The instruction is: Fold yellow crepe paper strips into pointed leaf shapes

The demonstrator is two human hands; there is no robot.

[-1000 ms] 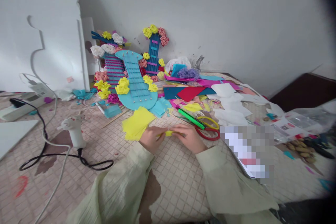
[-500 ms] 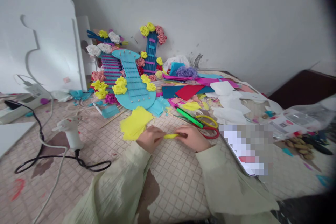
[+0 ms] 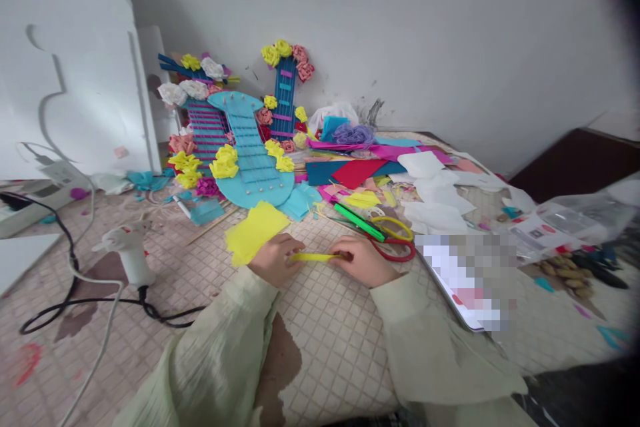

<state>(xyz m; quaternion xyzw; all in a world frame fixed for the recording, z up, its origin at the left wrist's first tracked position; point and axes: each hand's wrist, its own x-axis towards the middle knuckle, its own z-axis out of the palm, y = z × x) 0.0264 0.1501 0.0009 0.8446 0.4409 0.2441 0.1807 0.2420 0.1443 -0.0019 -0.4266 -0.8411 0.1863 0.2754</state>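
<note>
Both my hands rest on the checked tablecloth (image 3: pixel 320 347) and pinch the ends of a narrow yellow paper strip (image 3: pixel 313 257), stretched flat between them. My left hand (image 3: pixel 273 259) grips its left end with curled fingers. My right hand (image 3: pixel 361 260) grips the right end the same way. Square yellow paper sheets (image 3: pixel 253 230) lie just beyond my left hand. Red and yellow scissors (image 3: pixel 395 240) and a green pen (image 3: pixel 359 221) lie just beyond my right hand.
A white glue gun (image 3: pixel 127 252) with cables stands at the left. Blue guitar-shaped crafts (image 3: pixel 250 153) with paper flowers lean at the back wall. Coloured paper sheets (image 3: pixel 360 170) and white scraps (image 3: pixel 435 197) lie behind; a device (image 3: pixel 465 273) and plastic bags sit at the right.
My hands have drawn apart, and the yellow strip between them now shows longer and flatter. The view has drifted slightly, shifting the scene left.
</note>
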